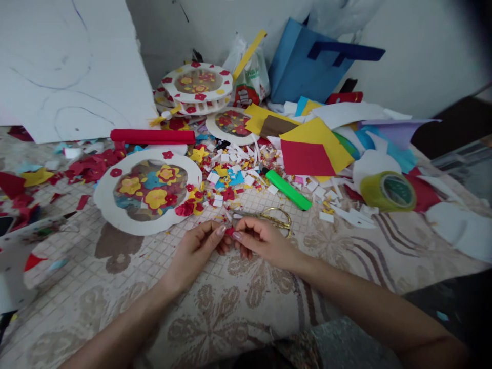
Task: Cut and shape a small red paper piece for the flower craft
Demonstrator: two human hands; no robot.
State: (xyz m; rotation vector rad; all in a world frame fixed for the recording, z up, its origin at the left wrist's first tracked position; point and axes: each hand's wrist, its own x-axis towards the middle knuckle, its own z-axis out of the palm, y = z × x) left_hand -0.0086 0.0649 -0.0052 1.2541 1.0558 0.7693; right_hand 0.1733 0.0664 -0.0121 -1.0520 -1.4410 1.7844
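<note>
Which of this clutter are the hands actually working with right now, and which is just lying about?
In hand:
- small red paper piece, pinched between left hand and right hand
- gold scissors, just behind the right hand
- decorated white disc, nearby

Lying about:
- green cutter
- tape roll
- red paper roll
- blue bag

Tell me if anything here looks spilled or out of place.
Small cut paper scraps in white, red, yellow and blue lie scattered across the patterned cloth, beside the white flower-decorated paper disc. Both hands pinch a small red paper piece.
</note>
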